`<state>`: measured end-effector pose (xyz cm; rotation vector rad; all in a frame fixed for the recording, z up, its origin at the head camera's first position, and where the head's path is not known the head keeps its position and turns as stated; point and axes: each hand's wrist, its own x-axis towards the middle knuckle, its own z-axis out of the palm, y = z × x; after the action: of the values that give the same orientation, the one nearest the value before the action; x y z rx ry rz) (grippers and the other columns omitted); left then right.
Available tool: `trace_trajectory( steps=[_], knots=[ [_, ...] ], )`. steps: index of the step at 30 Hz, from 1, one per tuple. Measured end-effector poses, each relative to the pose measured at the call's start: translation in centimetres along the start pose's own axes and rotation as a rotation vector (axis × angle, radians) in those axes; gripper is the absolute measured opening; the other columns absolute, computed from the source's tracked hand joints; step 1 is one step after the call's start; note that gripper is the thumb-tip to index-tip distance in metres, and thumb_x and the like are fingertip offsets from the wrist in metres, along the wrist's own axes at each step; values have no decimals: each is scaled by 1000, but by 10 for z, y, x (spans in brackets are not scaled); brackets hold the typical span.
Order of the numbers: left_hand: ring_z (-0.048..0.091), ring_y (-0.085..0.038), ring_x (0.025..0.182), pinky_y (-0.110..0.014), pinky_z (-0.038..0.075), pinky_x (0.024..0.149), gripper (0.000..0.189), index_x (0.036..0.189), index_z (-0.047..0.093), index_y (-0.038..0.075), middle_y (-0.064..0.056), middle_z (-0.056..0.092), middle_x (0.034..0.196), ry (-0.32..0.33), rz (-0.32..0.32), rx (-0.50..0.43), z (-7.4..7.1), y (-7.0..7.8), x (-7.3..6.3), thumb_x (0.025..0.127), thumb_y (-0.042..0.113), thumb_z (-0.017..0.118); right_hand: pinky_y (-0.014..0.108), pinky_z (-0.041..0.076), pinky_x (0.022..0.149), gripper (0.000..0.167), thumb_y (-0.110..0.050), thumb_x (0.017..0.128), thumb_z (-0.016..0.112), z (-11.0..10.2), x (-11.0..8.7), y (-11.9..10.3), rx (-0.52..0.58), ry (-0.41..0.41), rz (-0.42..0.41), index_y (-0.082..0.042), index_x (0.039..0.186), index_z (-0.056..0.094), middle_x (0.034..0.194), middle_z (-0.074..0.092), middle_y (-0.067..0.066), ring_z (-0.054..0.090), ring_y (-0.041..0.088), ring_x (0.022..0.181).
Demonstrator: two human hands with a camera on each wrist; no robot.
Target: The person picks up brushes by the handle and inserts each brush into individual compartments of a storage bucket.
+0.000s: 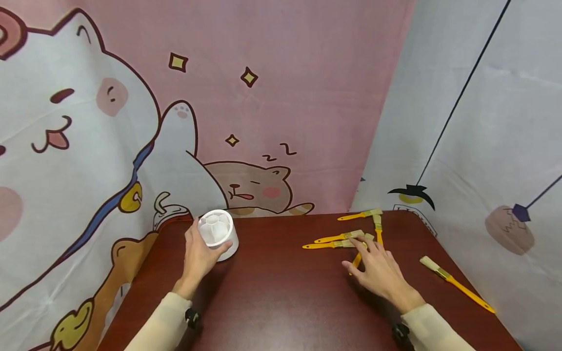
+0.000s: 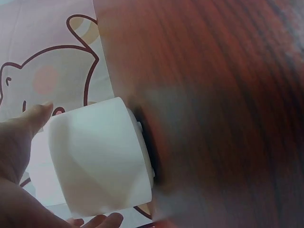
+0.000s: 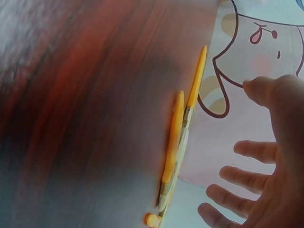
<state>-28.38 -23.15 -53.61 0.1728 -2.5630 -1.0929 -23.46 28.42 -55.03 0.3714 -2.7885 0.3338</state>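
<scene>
At the back left of the table stands a white round pen holder (image 1: 234, 243), its inside split into compartments. My left hand (image 1: 199, 256) grips it, thumb on the near side and fingers round the far side. The left wrist view shows the smooth wall of the holder (image 2: 102, 161) between thumb and fingers. On the other side my right hand (image 1: 381, 270) hovers, fingers spread, over a paintbrush (image 1: 356, 262) with a yellow handle, partly hidden by the hand. In the right wrist view the right hand's fingers (image 3: 244, 178) hold nothing, and a brush handle (image 3: 174, 135) lies beyond them.
Two paintbrushes (image 1: 322, 245) lie side by side just left of the right hand. Farther back are another brush (image 1: 351, 217) and an upright-lying one (image 1: 378, 224). A single brush (image 1: 467, 288) lies by the right table edge. Printed cloth (image 1: 307, 107) hangs behind the table (image 1: 281, 297).
</scene>
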Motion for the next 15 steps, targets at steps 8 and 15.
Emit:
trace_trajectory(
  steps=[8, 15],
  knots=[
    [54, -61, 150, -75, 49, 126, 135, 182, 21, 2, -38, 40, 171, -10, -50, -2, 1, -3, 9, 85, 42, 105, 76, 59, 101, 78, -56, 104, 84, 0, 3, 9, 3, -22, 28, -13, 166, 64, 169, 59, 24, 66, 54, 136],
    [55, -59, 148, -74, 50, 126, 135, 181, 23, -2, -36, 39, 173, -45, -73, 7, 1, -3, 9, 84, 44, 105, 77, 57, 96, 74, -59, 106, 80, 9, 2, 23, 27, 39, 27, -14, 163, 66, 161, 65, 26, 65, 53, 130]
  ],
)
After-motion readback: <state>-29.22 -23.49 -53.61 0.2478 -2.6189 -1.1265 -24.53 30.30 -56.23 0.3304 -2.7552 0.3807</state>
